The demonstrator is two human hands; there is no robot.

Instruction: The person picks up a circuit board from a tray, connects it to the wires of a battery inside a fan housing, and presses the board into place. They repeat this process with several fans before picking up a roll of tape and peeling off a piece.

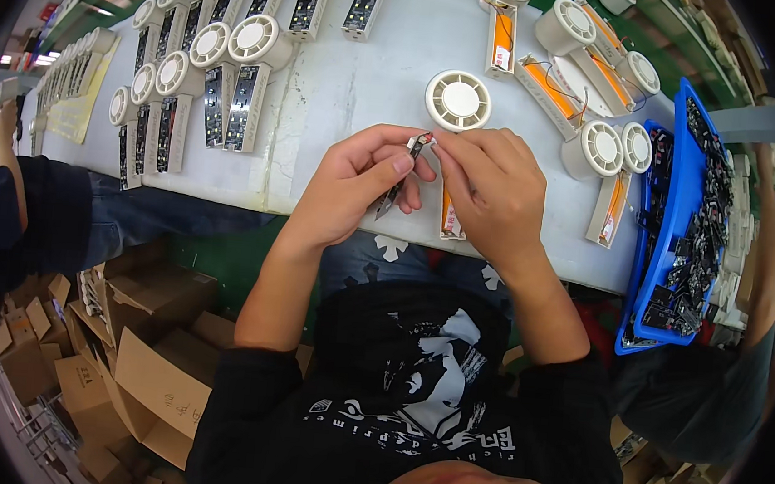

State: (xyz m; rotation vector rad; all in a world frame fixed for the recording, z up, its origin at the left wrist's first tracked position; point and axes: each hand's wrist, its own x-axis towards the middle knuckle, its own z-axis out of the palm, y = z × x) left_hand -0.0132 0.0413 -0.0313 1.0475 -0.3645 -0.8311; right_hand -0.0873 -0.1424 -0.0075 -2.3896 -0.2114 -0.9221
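Between the fingers and thumb of my left hand [351, 180] is a narrow dark circuit board [389, 202], held at a slant. At the board's upper end, my right hand [502, 192] pinches a small pale wire connector [431, 140] with a bit of red at it. Fingertips partly cover that spot, so I cannot tell whether the connector sits in the board. Just beyond and under my hands lies a white handheld fan [458, 100] with a round grille. Its open handle, with an orange battery [449, 218] inside, shows partly below my right hand.
Fans with black boards fitted [245, 108] stand in rows on the left of the white table [345, 84]. Several open fans with orange batteries [550, 91] lie at the right. Beside them, a blue tray [655, 254] holds many boards. Cardboard boxes [157, 388] lie lower left; people sit on both sides.
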